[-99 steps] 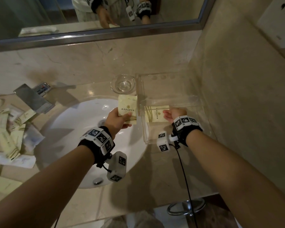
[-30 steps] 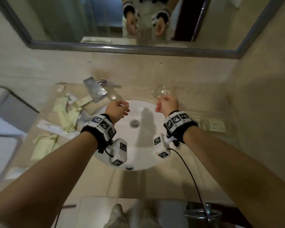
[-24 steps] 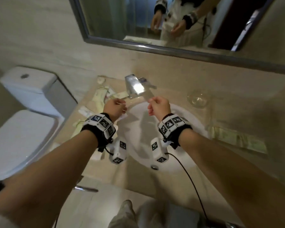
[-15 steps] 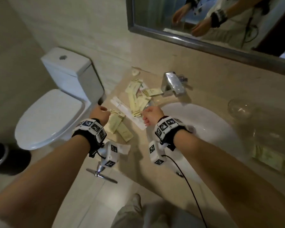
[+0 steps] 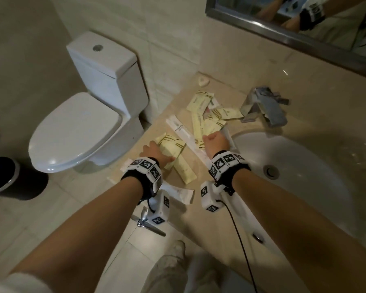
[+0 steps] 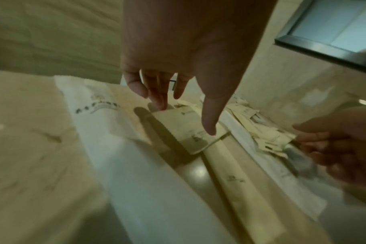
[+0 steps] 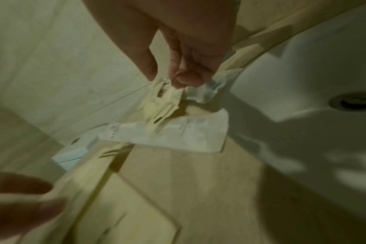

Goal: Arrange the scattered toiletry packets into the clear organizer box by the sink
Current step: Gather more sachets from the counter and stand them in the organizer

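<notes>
Several pale yellow toiletry packets (image 5: 207,115) lie scattered on the beige counter (image 5: 199,208) left of the sink. My left hand (image 5: 151,148) reaches down with straight fingers; its thumb tip touches a flat yellow packet (image 6: 186,132) near the counter's left edge (image 5: 171,146). My right hand (image 5: 211,138) is over the middle of the pile, fingers curled, thumb and fingertips (image 7: 178,82) pinching the edge of a crumpled yellow packet (image 7: 161,105). A long white sachet (image 5: 182,134) lies between the hands. The clear organizer box is outside all views.
The white sink basin (image 5: 294,176) is right of the pile and the chrome faucet (image 5: 266,108) behind it. A toilet (image 5: 82,127) and a black bin (image 5: 2,176) stand to the left, below counter level. Another white sachet (image 5: 178,193) lies by the front edge.
The view has swung left from the organizer box to the pile. Both hands moved left from over the basin down onto the scattered packets.
</notes>
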